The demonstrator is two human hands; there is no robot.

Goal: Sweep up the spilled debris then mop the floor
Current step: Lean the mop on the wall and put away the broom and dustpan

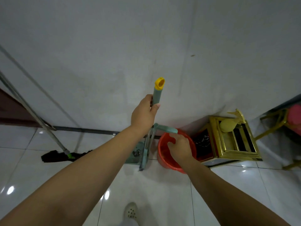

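A green sponge mop [145, 154] stands upright near the wall, its handle topped by a yellow cap [160, 83]. My left hand [143, 115] is shut around the green grip just under that cap. My right hand [180, 147] hovers over the orange bucket [164, 159], fingers curled just below the mop's green squeeze lever [167, 128]; whether it touches the lever I cannot tell. The mop's head rests on the white tiled floor [154, 185], left of the bucket.
A flat black mop [57, 156] with a metal pole leans on the wall at left. A gold-framed stand [234, 142] sits right of the bucket, a gold chair [276, 121] farther right. My shoe [131, 212] is at bottom centre.
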